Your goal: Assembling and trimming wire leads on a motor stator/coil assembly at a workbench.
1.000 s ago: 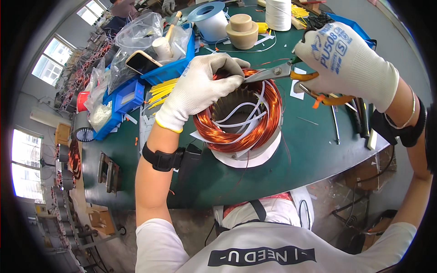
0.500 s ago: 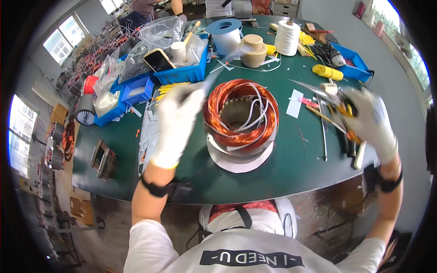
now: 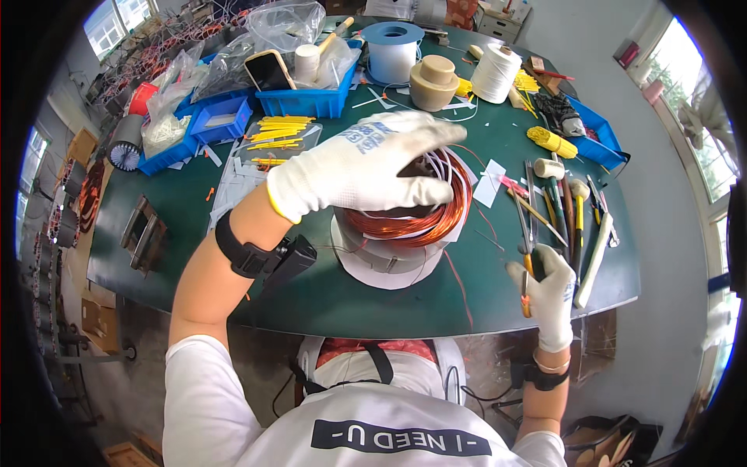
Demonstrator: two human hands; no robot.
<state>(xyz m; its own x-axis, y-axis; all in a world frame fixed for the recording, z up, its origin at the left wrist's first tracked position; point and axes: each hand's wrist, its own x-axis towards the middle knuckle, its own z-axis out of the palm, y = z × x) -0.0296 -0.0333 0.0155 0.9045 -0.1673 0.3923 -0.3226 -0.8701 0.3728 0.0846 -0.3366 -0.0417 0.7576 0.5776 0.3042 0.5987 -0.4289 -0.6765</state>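
A motor stator (image 3: 381,261) stands upright on the table, with thick copper windings (image 3: 426,224) and white sleeved leads (image 3: 445,167) at its top. Over the far left of the windings lies my left hand (image 3: 366,159) in a white glove, its thumb and fingers spread apart across the opening. Part of the coil is hidden beneath it. At the right, near the table's front edge, my gloved right hand (image 3: 551,288) closes around the orange-handled scissors (image 3: 527,265), whose blades point away from me. Loose thin copper wires (image 3: 459,288) trail beside the stator.
Mallets (image 3: 549,169), a white stick (image 3: 594,261) and other tools lie at the right. Behind are a blue spool (image 3: 391,39), a tape roll (image 3: 434,82), a white thread cone (image 3: 496,74) and blue bins (image 3: 311,101). A metal block (image 3: 144,233) sits at the left.
My left hand has moved right, onto the windings. My right hand has come nearer to me and left with the scissors, uncovering the mallets; the blades have turned from leftward to away.
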